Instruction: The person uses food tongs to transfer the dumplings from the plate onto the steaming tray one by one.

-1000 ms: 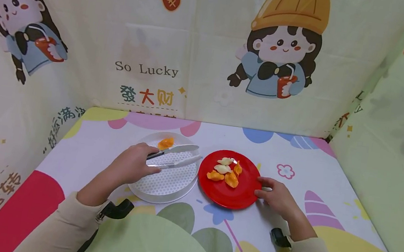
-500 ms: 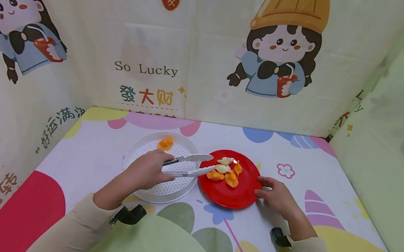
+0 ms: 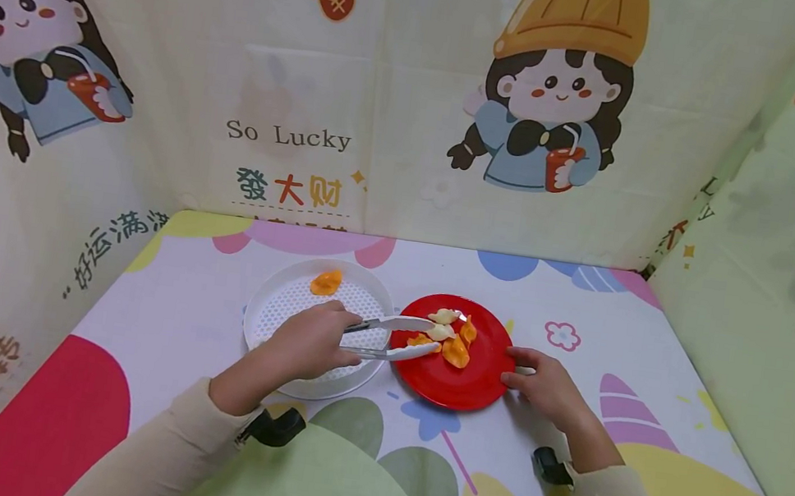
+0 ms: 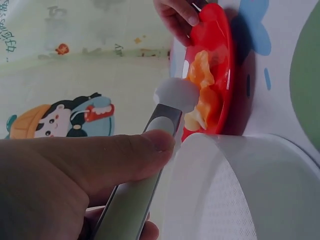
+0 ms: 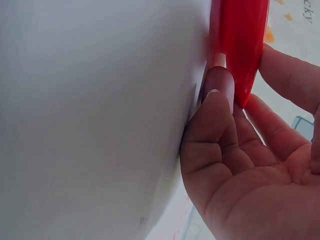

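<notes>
My left hand (image 3: pixel 311 342) grips a pair of tongs (image 3: pixel 412 325) with metal arms and white tips. Thumb on one arm, it reaches over from the left; the spread tips overlap the left side of the red plate (image 3: pixel 457 393). On that plate lie several dumpling-shaped pieces, white (image 3: pixel 444 317) and orange (image 3: pixel 456 354), the nearest at the tongs' tips. My right hand (image 3: pixel 542 388) pinches the plate's right rim; the right wrist view shows fingers (image 5: pixel 218 87) under the edge and others on the upper side. In the left wrist view, orange pieces (image 4: pixel 201 70) show just past the tongs.
Left of the plate, close against it, is a round white steamer tray (image 3: pixel 270 311) with a perforated base. One orange dumpling piece (image 3: pixel 326 282) lies at its far side. A patterned cloth (image 3: pixel 584 304) covers the table; printed curtains (image 3: pixel 413 118) rise behind and at both sides.
My left hand has carried the tongs rightward from above the white tray to over the red plate. The right hand and the plate have stayed in place.
</notes>
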{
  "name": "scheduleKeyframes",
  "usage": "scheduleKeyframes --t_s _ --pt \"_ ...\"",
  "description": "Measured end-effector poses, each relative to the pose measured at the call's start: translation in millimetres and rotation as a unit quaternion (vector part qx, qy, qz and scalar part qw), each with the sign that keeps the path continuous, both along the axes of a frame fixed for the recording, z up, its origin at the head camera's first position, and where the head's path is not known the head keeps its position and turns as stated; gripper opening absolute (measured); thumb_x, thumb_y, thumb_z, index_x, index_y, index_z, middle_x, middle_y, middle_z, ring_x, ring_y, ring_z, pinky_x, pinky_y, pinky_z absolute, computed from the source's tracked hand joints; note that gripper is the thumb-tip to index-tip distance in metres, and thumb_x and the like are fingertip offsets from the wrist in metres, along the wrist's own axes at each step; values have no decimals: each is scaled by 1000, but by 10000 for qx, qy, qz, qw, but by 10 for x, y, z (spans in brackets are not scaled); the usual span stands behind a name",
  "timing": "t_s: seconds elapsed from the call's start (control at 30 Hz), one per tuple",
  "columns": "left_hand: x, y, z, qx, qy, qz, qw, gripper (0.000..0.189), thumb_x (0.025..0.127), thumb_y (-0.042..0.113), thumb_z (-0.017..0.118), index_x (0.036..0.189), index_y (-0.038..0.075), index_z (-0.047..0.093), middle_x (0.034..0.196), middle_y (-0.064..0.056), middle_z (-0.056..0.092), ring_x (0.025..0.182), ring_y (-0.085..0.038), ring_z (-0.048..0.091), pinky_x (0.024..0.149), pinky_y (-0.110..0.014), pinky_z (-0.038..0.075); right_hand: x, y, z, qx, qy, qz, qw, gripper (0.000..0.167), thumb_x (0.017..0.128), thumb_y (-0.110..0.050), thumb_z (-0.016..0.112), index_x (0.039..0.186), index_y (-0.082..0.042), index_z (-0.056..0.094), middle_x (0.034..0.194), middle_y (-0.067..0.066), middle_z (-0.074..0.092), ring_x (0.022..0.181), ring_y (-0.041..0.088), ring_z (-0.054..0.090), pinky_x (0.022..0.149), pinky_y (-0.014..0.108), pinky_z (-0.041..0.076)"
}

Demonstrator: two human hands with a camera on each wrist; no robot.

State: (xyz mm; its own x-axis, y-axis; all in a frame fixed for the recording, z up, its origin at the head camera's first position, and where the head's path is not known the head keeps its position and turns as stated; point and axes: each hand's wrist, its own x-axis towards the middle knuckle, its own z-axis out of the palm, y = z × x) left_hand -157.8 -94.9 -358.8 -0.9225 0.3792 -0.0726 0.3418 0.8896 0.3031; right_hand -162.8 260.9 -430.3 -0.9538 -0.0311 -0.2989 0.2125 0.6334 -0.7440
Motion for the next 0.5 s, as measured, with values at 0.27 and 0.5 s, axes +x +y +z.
scheduleKeyframes --t_s 0.27,0.5 --pt "-10 91 20 -157 -74 5 9998 52 79 28 86 124 8 70 105 -7 64 87 -19 55 69 -32 57 3 -7 8 -4 14 15 10000 66 91 -20 73 147 1 45 140 25 50 109 32 57 77 35 58" --pt "-18 150 42 -319 -87 -35 9994 52 79 27 87 124 8 71 105 -8 65 88 -19 57 70 -33 58 5 -15 14 -25 -6 12 10000 67 91 -20 73 147 1 44 141 26 48 110 33 56 78 36 58"
